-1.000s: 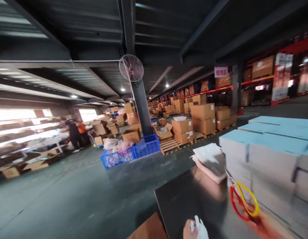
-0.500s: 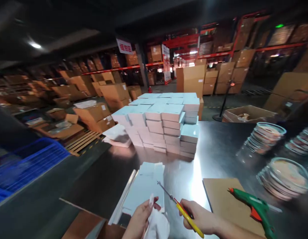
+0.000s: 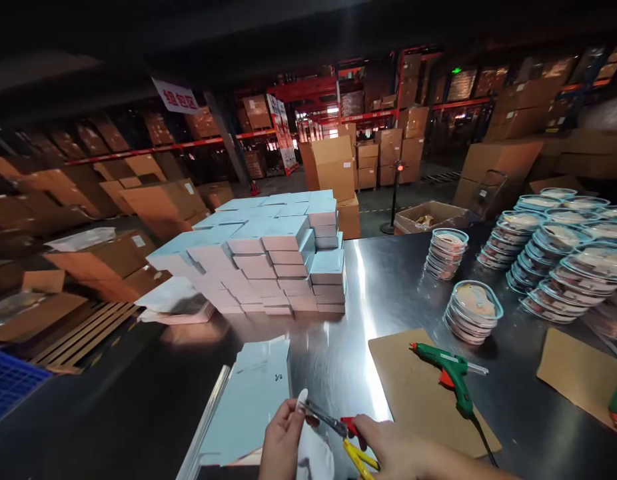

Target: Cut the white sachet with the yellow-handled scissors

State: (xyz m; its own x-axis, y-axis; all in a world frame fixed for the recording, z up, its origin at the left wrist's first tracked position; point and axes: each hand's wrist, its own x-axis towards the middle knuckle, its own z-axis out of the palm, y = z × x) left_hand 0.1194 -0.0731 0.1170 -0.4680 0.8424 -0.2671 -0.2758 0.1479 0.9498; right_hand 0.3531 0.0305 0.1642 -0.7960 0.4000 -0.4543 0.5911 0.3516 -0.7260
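At the bottom edge my left hand (image 3: 280, 439) pinches a small piece of white material (image 3: 314, 455). My right hand (image 3: 388, 450) holds scissors (image 3: 338, 428) with red and yellow handles, their blades pointing left and touching the top of the white piece. Both hands hover over a steel table (image 3: 418, 287). Just left of them lies a flat pale-blue carton sheet (image 3: 248, 397).
A big stack of pale-blue boxes (image 3: 268, 257) stands mid-table. A green glue gun (image 3: 451, 370) rests on a cardboard sheet (image 3: 413, 393) to the right. Stacks of clear lidded round containers (image 3: 548, 260) fill the right side. Cardboard cartons, pallets and red racking stand beyond.
The view swung from the warehouse floor to the table and settled lower. My right hand brought the scissors closer, the blades now meeting the white piece in my left hand.
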